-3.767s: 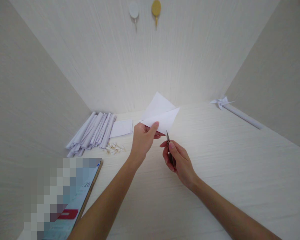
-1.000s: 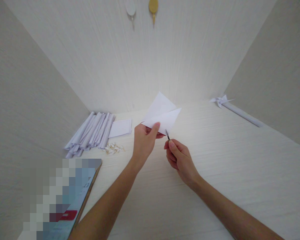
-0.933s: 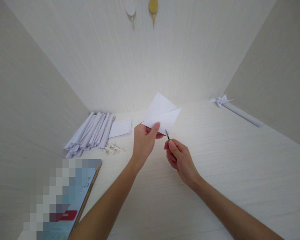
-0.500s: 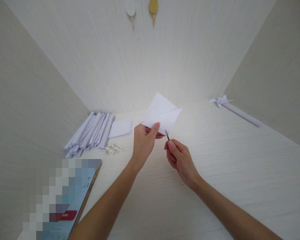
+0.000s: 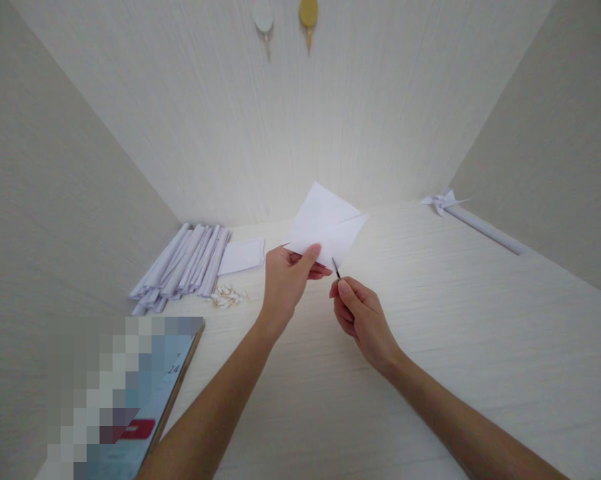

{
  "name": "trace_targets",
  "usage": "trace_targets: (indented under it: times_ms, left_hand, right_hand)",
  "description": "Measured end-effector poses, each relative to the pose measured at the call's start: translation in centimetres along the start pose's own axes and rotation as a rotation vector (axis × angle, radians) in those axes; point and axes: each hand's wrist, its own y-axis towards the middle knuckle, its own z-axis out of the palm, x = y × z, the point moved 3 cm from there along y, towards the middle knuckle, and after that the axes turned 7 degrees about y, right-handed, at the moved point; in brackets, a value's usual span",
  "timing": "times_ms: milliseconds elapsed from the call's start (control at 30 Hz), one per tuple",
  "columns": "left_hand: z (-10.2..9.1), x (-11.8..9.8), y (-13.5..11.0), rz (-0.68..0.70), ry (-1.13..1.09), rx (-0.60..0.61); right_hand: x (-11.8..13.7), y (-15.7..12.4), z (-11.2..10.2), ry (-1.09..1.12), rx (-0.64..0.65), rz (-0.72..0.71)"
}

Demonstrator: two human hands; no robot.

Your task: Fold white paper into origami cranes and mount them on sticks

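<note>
The paper [image 5: 325, 223] is pinched over the desk [image 5: 455, 287] by the left hand [image 5: 286, 280]; scissors [image 5: 336, 269] are gripped in the right hand [image 5: 359, 313], their tip seen against the paper's lower corner. Rolls [image 5: 190, 261], sheets [image 5: 243, 257] and swabs [image 5: 227, 297] are grouped at left, a pinwheel [image 5: 443, 202] at right

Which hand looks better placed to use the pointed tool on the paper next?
Probably the right hand: it grips the pointed tool, its tip by the white paper, while the left hand pinches that paper.
</note>
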Motion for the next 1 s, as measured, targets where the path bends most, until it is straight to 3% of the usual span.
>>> trace_targets:
  times_ms: [1000]
  left_hand:
    - [0.43, 0.35, -0.04, 0.006, 0.041, 0.061]
  right_hand:
    - [-0.01, 0.2, -0.15, 0.031, -0.025, 0.005]
